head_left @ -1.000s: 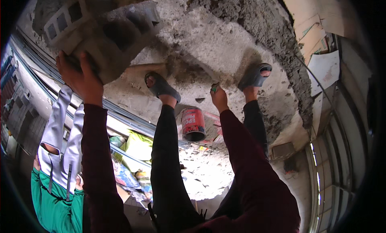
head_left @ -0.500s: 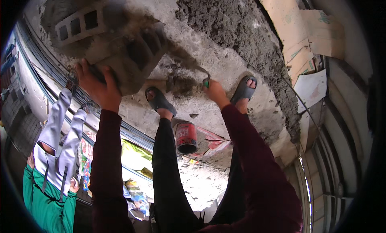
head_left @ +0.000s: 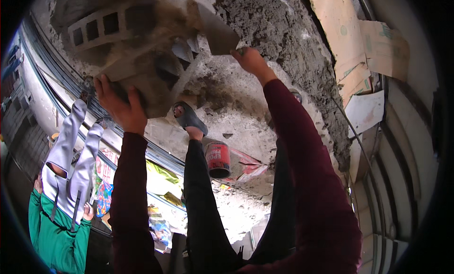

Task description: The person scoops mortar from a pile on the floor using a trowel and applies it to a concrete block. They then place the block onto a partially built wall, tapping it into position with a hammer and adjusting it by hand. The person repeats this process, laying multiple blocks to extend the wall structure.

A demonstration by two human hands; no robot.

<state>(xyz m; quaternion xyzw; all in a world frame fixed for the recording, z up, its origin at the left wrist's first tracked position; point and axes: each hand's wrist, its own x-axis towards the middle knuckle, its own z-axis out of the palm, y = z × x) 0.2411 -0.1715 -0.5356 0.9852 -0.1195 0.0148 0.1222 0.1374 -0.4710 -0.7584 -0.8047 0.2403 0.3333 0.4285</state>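
Note:
My left hand (head_left: 122,107) grips the near edge of a grey hollow concrete block (head_left: 153,97), thumb and fingers apart over it. The block is tilted, and its dark hollows face up and right. Behind it a second hollow block (head_left: 101,28) shows several square openings. My right hand (head_left: 255,64) is closed round the handle of a trowel (head_left: 218,34), raised right of the blocks. The trowel's broad grey blade points up and left, slightly smeared by motion; its handle is mostly hidden in my fist.
Wet grey mortar (head_left: 279,33) lies in a long strip at the right, beside cardboard (head_left: 338,33). A red can (head_left: 217,160) stands near my sandaled foot (head_left: 189,118). Metal rails (head_left: 61,78) run along the left. A person in green (head_left: 61,236) is at lower left.
My right hand has moved up and slightly left with the trowel, whose blade now shows broad and raised. My left hand stays on the block, which has shifted slightly.

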